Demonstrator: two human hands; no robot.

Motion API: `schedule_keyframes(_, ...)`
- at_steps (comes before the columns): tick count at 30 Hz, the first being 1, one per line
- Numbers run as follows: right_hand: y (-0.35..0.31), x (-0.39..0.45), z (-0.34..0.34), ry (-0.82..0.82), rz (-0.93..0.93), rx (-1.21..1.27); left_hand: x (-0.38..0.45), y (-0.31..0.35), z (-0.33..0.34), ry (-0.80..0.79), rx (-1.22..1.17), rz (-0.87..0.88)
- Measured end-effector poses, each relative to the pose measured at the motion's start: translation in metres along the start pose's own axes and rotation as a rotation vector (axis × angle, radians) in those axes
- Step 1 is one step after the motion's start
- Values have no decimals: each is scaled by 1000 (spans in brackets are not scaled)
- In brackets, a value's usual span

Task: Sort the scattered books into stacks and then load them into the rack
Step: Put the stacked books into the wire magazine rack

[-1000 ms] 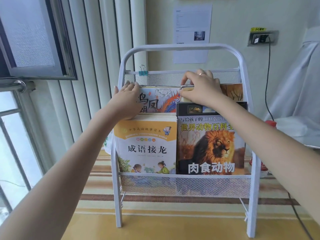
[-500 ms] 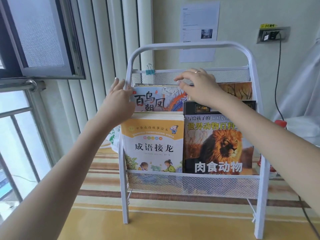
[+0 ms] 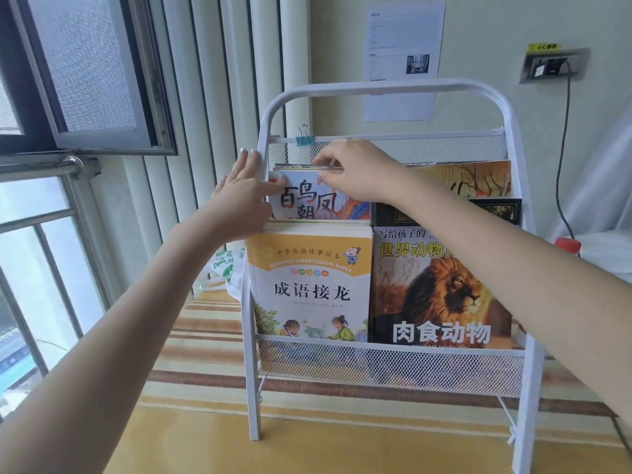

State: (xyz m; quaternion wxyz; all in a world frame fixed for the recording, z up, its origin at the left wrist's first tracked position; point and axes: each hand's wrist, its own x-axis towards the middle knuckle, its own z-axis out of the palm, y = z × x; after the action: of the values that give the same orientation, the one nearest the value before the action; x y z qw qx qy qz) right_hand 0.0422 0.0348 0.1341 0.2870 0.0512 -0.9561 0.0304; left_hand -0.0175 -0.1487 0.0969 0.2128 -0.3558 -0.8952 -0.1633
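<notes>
The thin picture books (image 3: 309, 167) are stood in the back row of the white book rack (image 3: 383, 88), on its left side, behind the yellow story book (image 3: 309, 285) in the front row. These back books are judged to be light and bendy, with smooth covers that can slip, so they are best held by the top edges, a few at a time, with one hand kept flat against the side to stop them from falling over. The lion book (image 3: 441, 295) in the front right looks thicker and is likely heavier and stiffer. The right hand (image 3: 355, 172) is curled over the tops of the thin books, and the top edges are pinched between its thumb and fingers. The left hand (image 3: 239, 200) is held flat with straight fingers; it is laid against the left post of the rack and the front cover of the back books, and nothing is gripped by it. A blue binder clip (image 3: 304, 136) is fixed on the top mesh bar, just above the books.
</notes>
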Motion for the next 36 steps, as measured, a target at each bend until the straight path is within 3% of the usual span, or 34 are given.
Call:
schedule_keyframes(6, -27, 27, 13, -79, 11, 86, -5, 0, 9, 57, -116, -17)
schedule_keyframes(18, -44, 36, 21, -6, 76, -26, -11, 1, 16, 127, -202, -91)
schedule_keyframes(26, -51, 33, 15, -23, 82, 62, -21, 12, 10, 193, -240, -43)
schedule_keyframes(30, -46, 26, 17, -102, 62, 70, -17, 4, 14, 124, -241, -60)
schedule_keyframes(34, -35, 5, 12, 77, 73, 119, -19, -8, 17, 20, -179, 23)
schedule_keyframes(36, -27, -9, 8, 136, 89, 32, -24, -6, 15, 114, -155, 139)
